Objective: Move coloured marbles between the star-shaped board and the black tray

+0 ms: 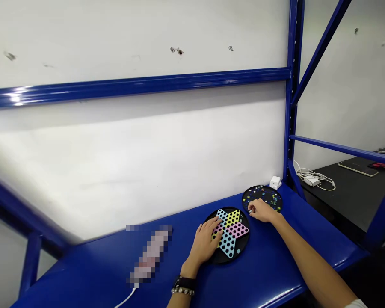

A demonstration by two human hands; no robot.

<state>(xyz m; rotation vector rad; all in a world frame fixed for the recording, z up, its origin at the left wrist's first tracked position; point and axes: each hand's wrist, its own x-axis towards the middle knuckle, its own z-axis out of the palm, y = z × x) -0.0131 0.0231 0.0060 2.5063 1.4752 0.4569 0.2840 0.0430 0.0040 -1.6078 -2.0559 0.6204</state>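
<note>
My left hand (205, 240) lies with its fingers spread over the left side of a star-shaped Chinese checkers board (228, 244), patterned in blue, yellow and pink with black holes. The board sits in a round black tray (216, 257); a pale marble (238, 251) shows near its lower right rim. To the right, my right hand (259, 210) is closed in a pinch, with a small whitish marble (250, 211) at the fingertips. It is at the front edge of a second round black tray (246, 196) scattered with several colored marbles.
White charger blocks (275, 182) stand at the back right corner of the blue table (105, 261). A pixelated object (150, 256) with a white cable lies at left. Blue frame posts (290, 128) rise at right, before a black table (343, 188) with a coiled white charger cable (312, 179).
</note>
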